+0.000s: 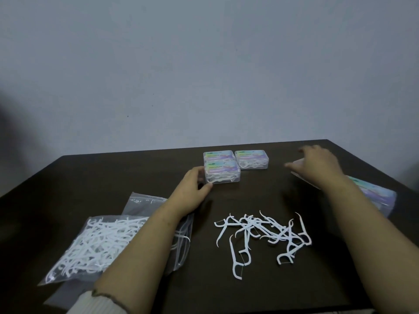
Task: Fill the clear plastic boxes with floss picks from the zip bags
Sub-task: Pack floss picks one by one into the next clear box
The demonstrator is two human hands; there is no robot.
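the left hand (pixel 192 189) rests on the dark table (pixel 113 173), fingers curled against the left end of the nearest clear box (pixel 222 172), which is closed with floss picks inside; whether it grips is unclear. two more closed boxes sit just behind that box, one directly behind (pixel 217 155) and one behind and to its right (pixel 251 159). right of that box the right hand (pixel 317 165) hovers blurred, fingers spread, over a pale stack of boxes (pixel 374 193). nearer than that box lie loose floss picks (pixel 263 234); to its near left, a full zip bag (pixel 97 241) overlaps a second zip bag (pixel 145 201)
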